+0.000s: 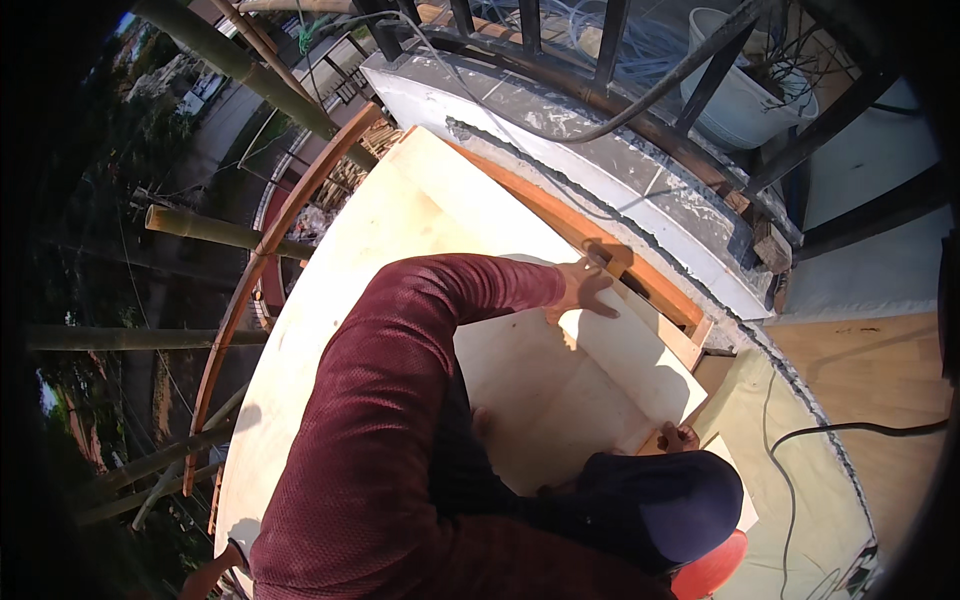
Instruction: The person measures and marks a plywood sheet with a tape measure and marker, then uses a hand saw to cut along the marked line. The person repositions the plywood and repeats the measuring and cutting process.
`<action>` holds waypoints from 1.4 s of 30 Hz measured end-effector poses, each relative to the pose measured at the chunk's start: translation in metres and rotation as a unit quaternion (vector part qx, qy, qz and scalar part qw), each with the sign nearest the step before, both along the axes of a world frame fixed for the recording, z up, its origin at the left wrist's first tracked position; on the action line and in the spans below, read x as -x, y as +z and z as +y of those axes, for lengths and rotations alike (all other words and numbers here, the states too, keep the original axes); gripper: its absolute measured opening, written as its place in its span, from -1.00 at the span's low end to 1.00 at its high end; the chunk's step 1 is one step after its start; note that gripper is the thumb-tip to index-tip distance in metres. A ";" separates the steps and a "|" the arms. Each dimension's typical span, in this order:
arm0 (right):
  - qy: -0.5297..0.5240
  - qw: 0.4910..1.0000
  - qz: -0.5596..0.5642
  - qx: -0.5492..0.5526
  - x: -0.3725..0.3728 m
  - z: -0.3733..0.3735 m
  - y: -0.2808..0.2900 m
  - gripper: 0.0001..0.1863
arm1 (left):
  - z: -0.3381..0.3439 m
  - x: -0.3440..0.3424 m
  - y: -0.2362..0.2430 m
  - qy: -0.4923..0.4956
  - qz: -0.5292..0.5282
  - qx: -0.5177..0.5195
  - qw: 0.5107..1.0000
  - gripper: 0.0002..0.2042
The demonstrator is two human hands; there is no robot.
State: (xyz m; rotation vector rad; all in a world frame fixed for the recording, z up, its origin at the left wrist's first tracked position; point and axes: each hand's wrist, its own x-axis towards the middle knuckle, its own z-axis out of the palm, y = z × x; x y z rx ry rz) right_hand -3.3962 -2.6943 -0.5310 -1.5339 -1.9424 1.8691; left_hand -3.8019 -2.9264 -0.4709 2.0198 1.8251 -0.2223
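My left hand [583, 288], at the end of a maroon sleeve [375, 360], lies with fingers spread on a pale plywood sheet [370, 235], by its right edge. A small yellowish piece [614, 266] shows beside the fingertips; I cannot make out its kind. An orange-brown wooden beam [530, 195] runs along that edge. Beyond my bent knee in navy cloth [690, 505], my right hand [680, 437] shows with curled fingers near the sheet's lower right corner. The knee hides its forearm, and what it grips, if anything, is unclear.
Black railings [610, 45] and a tiled ledge [600, 150] border the far right, with a white bucket [745, 100] behind. A curved wooden rail [235, 300] and bamboo poles [215, 225] stand left above a drop. A black cable [860, 427] crosses the right; something red [710, 567] sits below my knee.
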 end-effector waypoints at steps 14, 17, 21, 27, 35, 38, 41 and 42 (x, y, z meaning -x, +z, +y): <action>0.109 0.982 -0.153 -0.020 0.009 -0.024 -0.008 -0.69 | -0.011 -0.005 0.012 -0.011 0.015 0.117 0.993 0.22; 0.088 0.991 -0.075 -0.065 0.007 -0.031 -0.026 -0.65 | -0.009 0.000 0.013 0.005 0.033 0.138 0.990 0.22; 0.061 0.982 -0.009 -0.179 0.018 -0.035 -0.050 -0.76 | -0.006 0.010 0.012 -0.001 0.066 0.126 0.990 0.24; 0.089 0.961 0.028 -0.261 0.050 -0.034 -0.049 -0.76 | 0.012 0.038 0.024 0.045 0.166 0.127 0.977 0.20; 0.100 0.981 0.028 -0.162 0.047 -0.050 -0.023 -0.72 | 0.052 0.043 0.066 0.060 0.232 0.109 0.965 0.27; 0.130 0.985 0.029 -0.106 0.032 -0.048 -0.025 -0.72 | 0.066 0.035 0.076 0.083 0.230 0.137 0.960 0.26; 0.139 0.984 0.046 -0.103 0.015 -0.049 -0.019 -0.73 | 0.079 0.032 0.084 0.096 0.225 0.148 0.958 0.25; 0.130 0.985 0.045 -0.102 0.009 -0.051 -0.013 -0.73 | 0.084 0.031 0.087 0.099 0.238 0.137 0.956 0.25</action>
